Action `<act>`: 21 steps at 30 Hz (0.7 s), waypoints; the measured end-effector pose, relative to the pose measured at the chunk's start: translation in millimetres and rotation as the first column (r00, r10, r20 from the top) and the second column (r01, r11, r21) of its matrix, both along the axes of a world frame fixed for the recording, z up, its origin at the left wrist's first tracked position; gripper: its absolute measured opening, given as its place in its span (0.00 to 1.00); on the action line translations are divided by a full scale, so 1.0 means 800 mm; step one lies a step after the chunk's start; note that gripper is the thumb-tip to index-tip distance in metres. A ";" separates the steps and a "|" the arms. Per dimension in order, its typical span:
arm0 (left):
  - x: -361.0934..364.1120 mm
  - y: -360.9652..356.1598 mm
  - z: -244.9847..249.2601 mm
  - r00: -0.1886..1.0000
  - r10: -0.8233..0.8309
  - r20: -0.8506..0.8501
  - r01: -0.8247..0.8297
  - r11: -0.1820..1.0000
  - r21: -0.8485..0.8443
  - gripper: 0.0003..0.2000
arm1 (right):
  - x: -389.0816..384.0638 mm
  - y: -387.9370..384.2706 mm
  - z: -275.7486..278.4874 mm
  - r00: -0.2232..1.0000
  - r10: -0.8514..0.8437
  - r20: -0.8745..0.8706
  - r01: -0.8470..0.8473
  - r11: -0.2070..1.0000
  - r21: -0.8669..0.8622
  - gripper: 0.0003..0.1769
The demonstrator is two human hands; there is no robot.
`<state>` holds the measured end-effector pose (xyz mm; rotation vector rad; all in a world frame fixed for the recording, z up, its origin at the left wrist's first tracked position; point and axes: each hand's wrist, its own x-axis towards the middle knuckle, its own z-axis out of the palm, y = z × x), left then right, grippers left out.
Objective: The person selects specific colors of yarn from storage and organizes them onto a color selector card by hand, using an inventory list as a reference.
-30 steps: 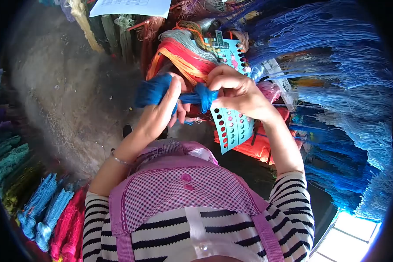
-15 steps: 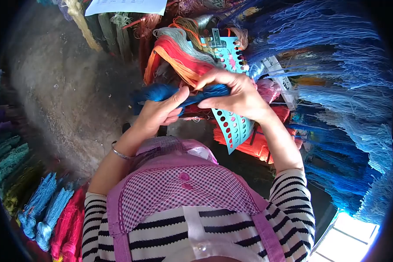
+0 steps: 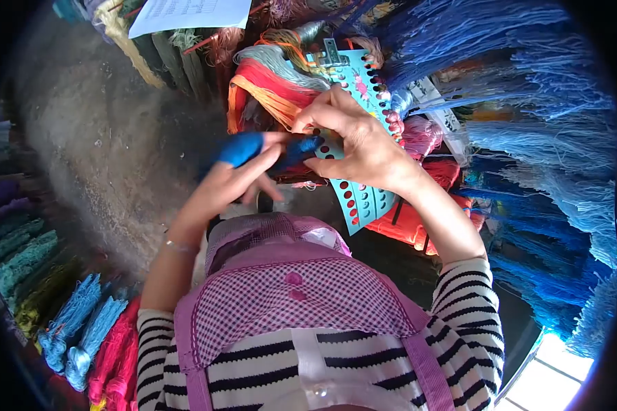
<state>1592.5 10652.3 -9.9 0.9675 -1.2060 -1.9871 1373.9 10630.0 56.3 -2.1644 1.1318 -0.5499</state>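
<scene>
A dark blue skein of thread (image 3: 242, 148) is in my left hand (image 3: 230, 183), gripped between the thumb and fingers. The hand and the skein's left end are smeared by motion. The skein's twisted right end points toward my right hand (image 3: 367, 147). That hand is open, thumb and forefinger curved apart around the skein's tip, with no clear contact visible. Behind my right hand hangs a turquoise card with punched holes and printed flowers (image 3: 349, 205), held at its top by a metal clip (image 3: 332, 53). Red and orange thread (image 3: 271, 85) hangs just beyond my fingertips.
Hanging blue yarn (image 3: 528, 82) fills the right side. Red thread bundles (image 3: 408, 229) lie beyond the card. A printed paper sheet (image 3: 188, 15) is at the top. Light blue skeins (image 3: 75, 322) and crimson skeins (image 3: 116, 356) are at lower left, beside bare floor (image 3: 103, 157).
My right hand has let go of the skein's right end, and its fingers have spread. My left hand has shifted slightly left and turned, still holding the skein.
</scene>
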 end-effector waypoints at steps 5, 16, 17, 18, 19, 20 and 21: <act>-0.045 0.006 -0.013 0.976 0.204 -0.078 -0.198 0.977 0.075 0.09 | -0.006 -0.001 -0.001 0.999 0.037 0.033 -0.039 0.998 0.051 0.24; -0.029 0.008 -0.005 0.990 0.039 -0.136 -0.048 0.997 -0.064 0.08 | -0.005 0.015 -0.003 0.993 0.075 0.089 -0.075 0.997 -0.004 0.19; -0.027 0.000 -0.007 0.996 -0.005 -0.084 -0.004 0.994 -0.111 0.05 | -0.005 0.018 0.002 0.997 0.049 0.055 -0.051 0.998 0.036 0.18; -0.025 -0.003 -0.009 0.999 -0.044 -0.032 0.039 0.987 -0.155 0.04 | -0.003 0.021 0.006 0.999 0.027 0.020 -0.028 0.997 0.077 0.18; -0.024 -0.002 -0.012 1.000 -0.015 0.000 0.015 0.984 -0.178 0.06 | -0.002 0.023 -0.004 0.999 0.032 0.011 -0.031 0.999 -0.028 0.19; -0.018 0.000 -0.015 1.000 -0.020 -0.001 0.019 0.982 -0.186 0.06 | 0.002 0.026 -0.003 1.000 0.027 0.010 -0.026 0.999 -0.036 0.19; -0.008 0.003 -0.019 0.998 0.044 -0.036 -0.049 0.990 -0.136 0.08 | 0.004 0.031 -0.002 0.999 -0.009 -0.036 0.007 0.998 -0.067 0.20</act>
